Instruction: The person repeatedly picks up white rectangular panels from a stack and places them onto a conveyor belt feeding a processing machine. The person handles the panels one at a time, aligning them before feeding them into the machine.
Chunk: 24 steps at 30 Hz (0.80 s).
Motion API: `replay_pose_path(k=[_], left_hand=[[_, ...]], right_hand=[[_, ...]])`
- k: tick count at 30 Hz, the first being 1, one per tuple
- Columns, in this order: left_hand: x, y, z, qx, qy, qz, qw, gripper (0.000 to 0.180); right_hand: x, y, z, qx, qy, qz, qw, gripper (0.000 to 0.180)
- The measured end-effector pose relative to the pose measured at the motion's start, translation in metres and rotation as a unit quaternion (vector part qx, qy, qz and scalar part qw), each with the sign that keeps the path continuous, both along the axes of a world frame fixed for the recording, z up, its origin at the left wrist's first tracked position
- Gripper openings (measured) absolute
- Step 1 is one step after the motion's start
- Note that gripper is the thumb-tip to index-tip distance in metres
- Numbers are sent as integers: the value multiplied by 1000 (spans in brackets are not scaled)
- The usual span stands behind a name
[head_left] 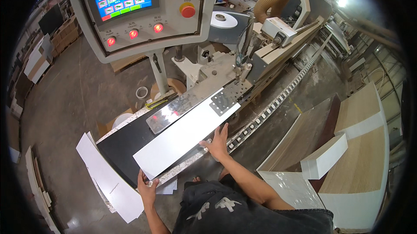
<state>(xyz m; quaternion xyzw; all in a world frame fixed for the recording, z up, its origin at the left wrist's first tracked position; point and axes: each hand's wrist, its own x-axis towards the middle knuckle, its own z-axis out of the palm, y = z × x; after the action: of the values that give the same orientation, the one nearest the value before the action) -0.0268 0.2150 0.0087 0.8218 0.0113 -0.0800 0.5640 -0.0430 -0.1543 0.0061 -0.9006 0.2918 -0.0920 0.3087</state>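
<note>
A long white board [178, 140] lies flat on the black-topped feed table [116, 150] of a machine, its far end beside a metal plate. My left hand [147, 188] is at the board's near left corner, with the corner between thumb and fingers. Farther right, my right hand [216, 143] spreads its fingers along the board's near long edge, thumb apart. Whether its fingertips press on that edge is hard to see. A shiny metal guide [173, 111] runs along the board's far side.
Above the table stands a control panel [143, 12] with a lit screen, red lamps and a red stop button [188, 11]. A roller track [278, 101] stretches away to the right. White panels [114, 182] lie at left; a stack of boards [360, 147] stands at right.
</note>
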Motion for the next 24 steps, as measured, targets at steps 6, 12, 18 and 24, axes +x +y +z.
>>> replay_pose_path(k=[6,12,18,24], left_hand=[[8,-13,5,87,-20,46,995,69],[0,-53,-9,138,-43,81,986,55],[7,-122,16,154,-69,69,983,50],[14,-152,-17,231,-305,-53,922,44]], right_hand=[[6,-17,-22,-37,-79,61,994,118],[12,-58,-9,-7,-79,65,995,109],[16,-116,-6,-1,-42,58,997,108],[21,-174,-3,26,-62,44,997,115]])
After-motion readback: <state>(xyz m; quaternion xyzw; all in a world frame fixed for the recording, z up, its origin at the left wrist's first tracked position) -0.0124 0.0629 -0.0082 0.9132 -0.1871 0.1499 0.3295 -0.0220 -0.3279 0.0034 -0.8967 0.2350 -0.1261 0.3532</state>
